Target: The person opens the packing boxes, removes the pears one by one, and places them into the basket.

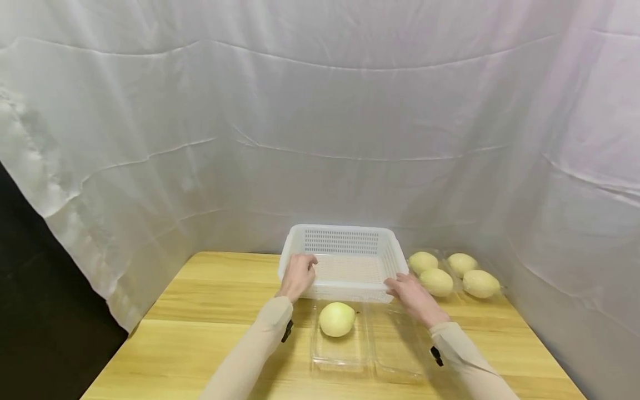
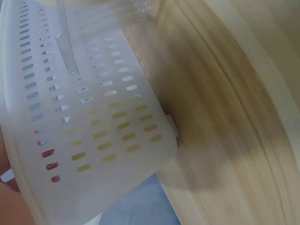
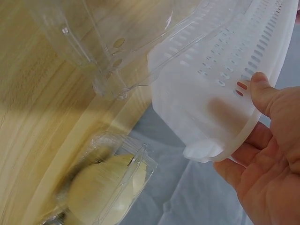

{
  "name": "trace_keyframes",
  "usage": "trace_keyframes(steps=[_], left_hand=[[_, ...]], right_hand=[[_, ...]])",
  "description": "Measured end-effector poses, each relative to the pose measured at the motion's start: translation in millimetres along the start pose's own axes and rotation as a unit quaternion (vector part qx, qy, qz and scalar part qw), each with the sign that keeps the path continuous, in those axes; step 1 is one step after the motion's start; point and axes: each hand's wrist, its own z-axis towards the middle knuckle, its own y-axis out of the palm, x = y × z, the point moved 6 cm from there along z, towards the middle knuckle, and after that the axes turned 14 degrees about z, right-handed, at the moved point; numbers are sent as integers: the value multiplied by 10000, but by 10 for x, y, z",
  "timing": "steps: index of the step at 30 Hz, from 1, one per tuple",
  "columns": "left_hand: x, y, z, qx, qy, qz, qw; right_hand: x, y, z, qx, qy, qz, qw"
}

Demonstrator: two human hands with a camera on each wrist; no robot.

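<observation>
Both hands grip the white basket [image 1: 350, 285], back edge of the wooden surface [image 1: 215, 316].
We see both forearms, in pale sleeves, reaching forward: the left hand [image 1: 298, 275] curls over the rim near the basket's front left corner; the right hand [image 1: 416, 295] pinches its front right corner, thumb and fingers either side of the rim. A clear open container [image 1: 345, 349], one yellow fruit [image 1: 337, 319] in its left half, lies before the basket; four wrapped yellow fruits [image 1: 436, 282] sit by the surface's back right corner. Pale curtain [image 1: 350, 111] hangs behind.
</observation>
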Motion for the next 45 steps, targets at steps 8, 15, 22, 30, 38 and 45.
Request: trace_keyframes(steps=[8, 15, 22, 30, 38, 45], left_hand=[[-50, -110, -153, 393, -53, 37, 9992], [-92, -235, -264, 1020, 62, 244, 9945], [-213, -277, -330, 1066, -376, 489, 9924], [-430, -262, -379, 479, -1374, 327, 9888], [-581, -240, -385, 179, -1801, 90, 9835], [-641, -240, -363, 22, -1811, 126, 9834]], right_hand=[[-26, 0, 2, -44, 38, 103, 9999], [5, 5, -8, -236, 321, 199, 9990], [50, -1, -28, -290, 408, 307, 9983], [62, 22, -36, -103, 163, 234, 9995], [-19, 5, 14, 279, 99, 152, 9994], [-240, 48, 79, 683, -661, 196, 9953]])
